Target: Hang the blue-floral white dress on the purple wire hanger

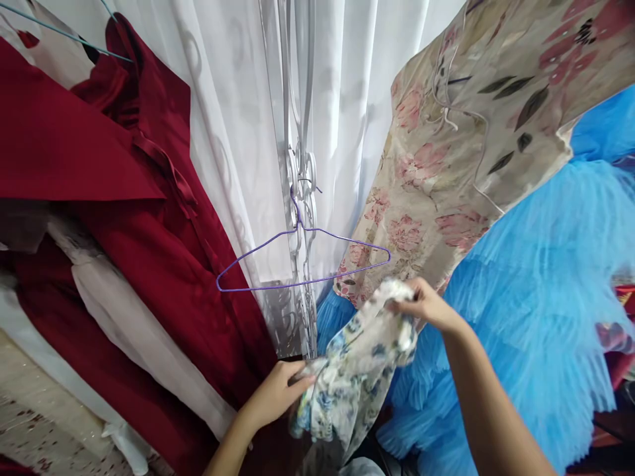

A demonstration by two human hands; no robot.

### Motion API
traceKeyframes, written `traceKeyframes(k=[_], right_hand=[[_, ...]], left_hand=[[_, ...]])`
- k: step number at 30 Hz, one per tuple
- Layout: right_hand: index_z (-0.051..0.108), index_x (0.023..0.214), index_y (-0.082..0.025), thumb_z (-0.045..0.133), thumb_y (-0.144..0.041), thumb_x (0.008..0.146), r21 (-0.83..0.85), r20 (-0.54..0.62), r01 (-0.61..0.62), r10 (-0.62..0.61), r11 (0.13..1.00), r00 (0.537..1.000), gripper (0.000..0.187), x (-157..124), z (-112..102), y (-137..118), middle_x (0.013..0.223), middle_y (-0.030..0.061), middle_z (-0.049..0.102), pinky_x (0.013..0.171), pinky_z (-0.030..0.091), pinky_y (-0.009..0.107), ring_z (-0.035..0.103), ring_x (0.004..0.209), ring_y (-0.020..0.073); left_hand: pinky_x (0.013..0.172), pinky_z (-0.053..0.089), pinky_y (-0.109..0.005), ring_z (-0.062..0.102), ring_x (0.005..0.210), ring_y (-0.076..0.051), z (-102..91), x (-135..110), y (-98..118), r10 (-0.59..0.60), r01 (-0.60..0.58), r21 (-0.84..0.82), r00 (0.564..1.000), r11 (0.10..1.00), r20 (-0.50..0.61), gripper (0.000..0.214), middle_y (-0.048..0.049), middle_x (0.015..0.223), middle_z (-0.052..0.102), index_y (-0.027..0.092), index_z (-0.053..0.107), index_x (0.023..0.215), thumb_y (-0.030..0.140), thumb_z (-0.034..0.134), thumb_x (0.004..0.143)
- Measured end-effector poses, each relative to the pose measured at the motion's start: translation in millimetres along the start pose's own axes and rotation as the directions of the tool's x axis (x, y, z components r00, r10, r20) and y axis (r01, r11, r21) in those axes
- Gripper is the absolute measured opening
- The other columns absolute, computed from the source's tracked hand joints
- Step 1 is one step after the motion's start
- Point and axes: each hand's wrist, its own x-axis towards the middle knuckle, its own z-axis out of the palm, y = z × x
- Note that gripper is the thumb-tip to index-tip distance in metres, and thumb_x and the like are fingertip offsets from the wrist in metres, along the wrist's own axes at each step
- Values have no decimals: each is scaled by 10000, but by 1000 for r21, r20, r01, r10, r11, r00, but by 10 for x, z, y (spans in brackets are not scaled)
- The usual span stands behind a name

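Note:
A white garment with a blue and green floral print is stretched between my two hands, slightly blurred by motion. My left hand pinches its lower left edge. Higher up, my right hand grips the upper right edge between thumb and fingers. Just above the garment hangs a bare purple wire hanger, its hook on a white metal rack; neither hand touches it. The garment's lower end falls out of clear sight toward the bottom of the view.
Dark red garments and a pale sheer one hang at the left. On the right hang a beige floral garment and a blue ruffled tulle dress. A white curtain covers the back.

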Motion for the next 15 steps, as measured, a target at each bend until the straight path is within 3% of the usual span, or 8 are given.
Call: traceKeyframes(k=[3, 5, 8, 11, 13, 15], right_hand=[[654, 552, -172, 819, -270, 576, 186, -266, 104, -52, 977, 962, 194, 444, -410, -79, 534, -3, 612, 499, 401, 266, 522, 486, 146], [650, 567, -181, 795, -241, 565, 271, -287, 131, -50, 953, 957, 157, 751, -484, -189, 547, -6, 629, 511, 425, 262, 553, 505, 151], [692, 685, -182, 777, -271, 589, 354, -115, 59, -19, 933, 993, 156, 1126, -330, -379, 617, 7, 684, 557, 476, 265, 621, 575, 173], [709, 743, -170, 792, -281, 591, 370, 127, -67, 21, 927, 992, 206, 1320, -84, -468, 662, 30, 721, 582, 508, 270, 655, 600, 184], [695, 706, -167, 808, -285, 586, 370, 199, -91, 17, 925, 980, 202, 1351, 13, -450, 628, 22, 710, 522, 482, 246, 625, 534, 159], [687, 694, -168, 821, -291, 582, 383, 212, -85, 2, 920, 977, 214, 1332, 39, -408, 590, 5, 689, 462, 441, 223, 589, 478, 137]], left_hand=[[615, 321, -264, 415, 651, -142, -188, -92, 335, 68, -60, 60, 988, 996, -139, 406, 19, 659, 448, 181, 478, 690, 460, 458, 985], [595, 298, -256, 395, 639, -131, -293, -120, 586, 119, -108, 59, 964, 992, -237, 395, 25, 656, 400, 187, 417, 688, 445, 487, 980], [539, 269, -242, 367, 597, -119, -473, -137, 790, 109, -155, -106, 932, 982, -347, 417, 27, 641, 374, 188, 412, 680, 480, 533, 953], [503, 271, -231, 357, 554, -116, -748, -176, 691, 48, -181, -298, 913, 937, -404, 412, 25, 626, 407, 184, 494, 700, 521, 546, 933], [521, 304, -231, 386, 565, -125, -981, -219, 492, 77, -184, -215, 901, 959, -427, 394, 15, 628, 445, 176, 550, 658, 483, 616, 896], [610, 379, -238, 466, 646, -157, -1235, -257, 248, 130, -153, -20, 894, 988, -428, 296, -10, 669, 529, 180, 632, 623, 390, 744, 799]])
